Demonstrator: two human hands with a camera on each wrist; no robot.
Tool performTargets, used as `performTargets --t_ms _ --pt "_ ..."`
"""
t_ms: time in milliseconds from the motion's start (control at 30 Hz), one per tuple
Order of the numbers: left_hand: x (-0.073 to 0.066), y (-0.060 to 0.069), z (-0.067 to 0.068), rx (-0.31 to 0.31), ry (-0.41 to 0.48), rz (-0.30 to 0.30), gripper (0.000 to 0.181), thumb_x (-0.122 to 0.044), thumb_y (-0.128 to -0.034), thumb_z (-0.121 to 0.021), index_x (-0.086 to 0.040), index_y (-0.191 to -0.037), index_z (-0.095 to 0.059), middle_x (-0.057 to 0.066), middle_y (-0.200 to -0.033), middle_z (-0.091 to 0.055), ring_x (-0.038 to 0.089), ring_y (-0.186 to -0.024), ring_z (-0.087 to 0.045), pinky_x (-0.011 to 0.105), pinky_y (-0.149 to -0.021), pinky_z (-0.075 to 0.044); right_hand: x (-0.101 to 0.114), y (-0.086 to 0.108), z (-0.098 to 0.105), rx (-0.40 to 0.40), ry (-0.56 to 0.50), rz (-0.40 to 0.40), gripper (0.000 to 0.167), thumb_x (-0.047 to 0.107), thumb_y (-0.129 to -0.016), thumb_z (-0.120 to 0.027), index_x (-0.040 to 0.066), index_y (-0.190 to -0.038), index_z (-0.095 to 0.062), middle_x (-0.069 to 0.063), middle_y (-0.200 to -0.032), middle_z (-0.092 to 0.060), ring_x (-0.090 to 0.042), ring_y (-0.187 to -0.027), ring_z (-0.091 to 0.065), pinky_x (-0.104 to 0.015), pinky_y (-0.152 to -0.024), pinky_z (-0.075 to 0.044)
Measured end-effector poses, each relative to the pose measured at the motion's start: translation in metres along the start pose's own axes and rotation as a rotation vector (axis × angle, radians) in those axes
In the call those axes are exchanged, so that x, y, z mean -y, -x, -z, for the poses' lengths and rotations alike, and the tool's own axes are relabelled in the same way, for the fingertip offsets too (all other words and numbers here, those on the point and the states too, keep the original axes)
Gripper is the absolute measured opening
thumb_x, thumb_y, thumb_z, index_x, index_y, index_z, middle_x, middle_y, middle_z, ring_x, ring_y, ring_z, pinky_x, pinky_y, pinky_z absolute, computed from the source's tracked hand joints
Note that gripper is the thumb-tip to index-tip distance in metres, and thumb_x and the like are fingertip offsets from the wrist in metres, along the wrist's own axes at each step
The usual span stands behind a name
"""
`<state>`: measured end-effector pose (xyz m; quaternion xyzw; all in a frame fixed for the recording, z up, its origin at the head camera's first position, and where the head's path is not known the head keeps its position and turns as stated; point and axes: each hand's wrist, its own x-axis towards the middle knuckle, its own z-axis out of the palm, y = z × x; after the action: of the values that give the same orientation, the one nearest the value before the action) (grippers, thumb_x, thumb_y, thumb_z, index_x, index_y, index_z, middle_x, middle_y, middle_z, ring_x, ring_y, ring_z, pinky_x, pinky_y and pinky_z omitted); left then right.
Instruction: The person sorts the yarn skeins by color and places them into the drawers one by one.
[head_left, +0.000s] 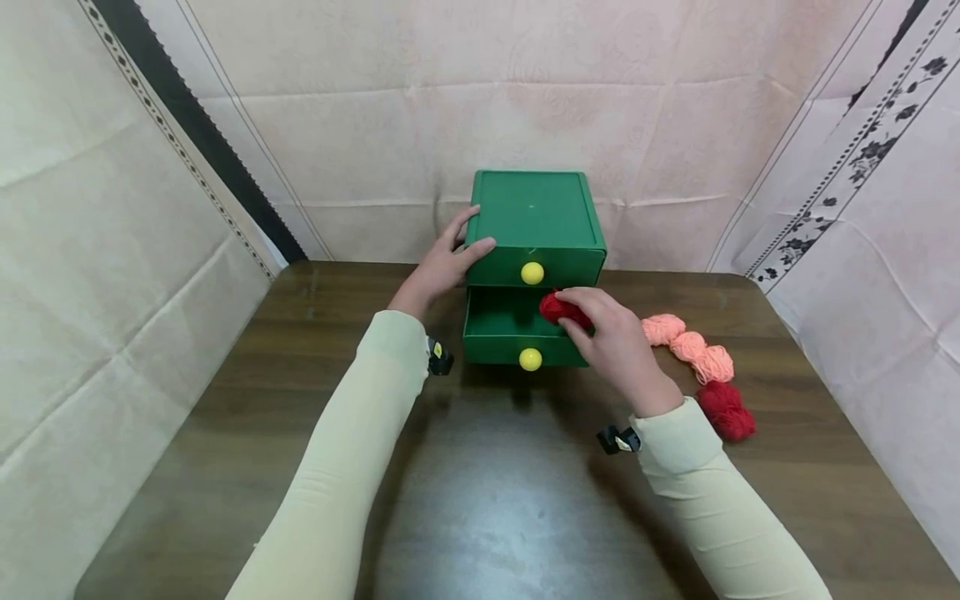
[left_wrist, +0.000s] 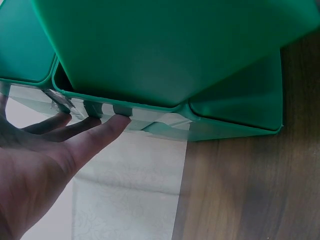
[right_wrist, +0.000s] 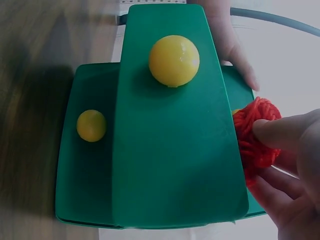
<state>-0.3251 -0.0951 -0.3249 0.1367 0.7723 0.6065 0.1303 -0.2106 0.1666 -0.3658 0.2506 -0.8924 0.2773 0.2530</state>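
A small green drawer cabinet (head_left: pixel 536 208) with yellow knobs stands near the table's back edge. Its middle drawer (right_wrist: pixel 175 145) is pulled out, and a lower drawer (right_wrist: pixel 87 175) shows shut in the right wrist view. My left hand (head_left: pixel 446 260) rests against the cabinet's left side, thumb at the top front edge; in the left wrist view its fingers (left_wrist: pixel 102 132) lie straight along the taped side. Between thumb and fingers, my right hand (head_left: pixel 618 337) pinches a red yarn skein (head_left: pixel 564 310) over the right part of the open drawer.
To the right on the wooden table (head_left: pixel 495 500) lie several pink yarn skeins (head_left: pixel 688 346) in a row. A dark red yarn skein (head_left: pixel 726 410) touches the near end of that row. Pale cloth (head_left: pixel 487 108) hangs behind the table and on both sides.
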Motion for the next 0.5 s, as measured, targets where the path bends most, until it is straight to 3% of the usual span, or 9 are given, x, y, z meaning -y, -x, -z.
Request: performTargets --t_ms 500 --pt "0.0016 -0.0002 -0.0002 0.007 0.019 -0.005 0.074 -0.049 -0.091 -0.062 -0.048 -0.15 -0.018 0.007 -0.159 -0.02 0.032 -0.133 -0.043 0.054 -0.101 -0.044 -0.0018 -0.0007 -0.0038 0.146 0.076 -0.043 0.025 0.016 -0.093 -0.066 0.007 -0.116 -0.068 -0.009 -0.119 -0.063 -0.026 -0.102 -0.063 -0.044 -0.089 -0.054"
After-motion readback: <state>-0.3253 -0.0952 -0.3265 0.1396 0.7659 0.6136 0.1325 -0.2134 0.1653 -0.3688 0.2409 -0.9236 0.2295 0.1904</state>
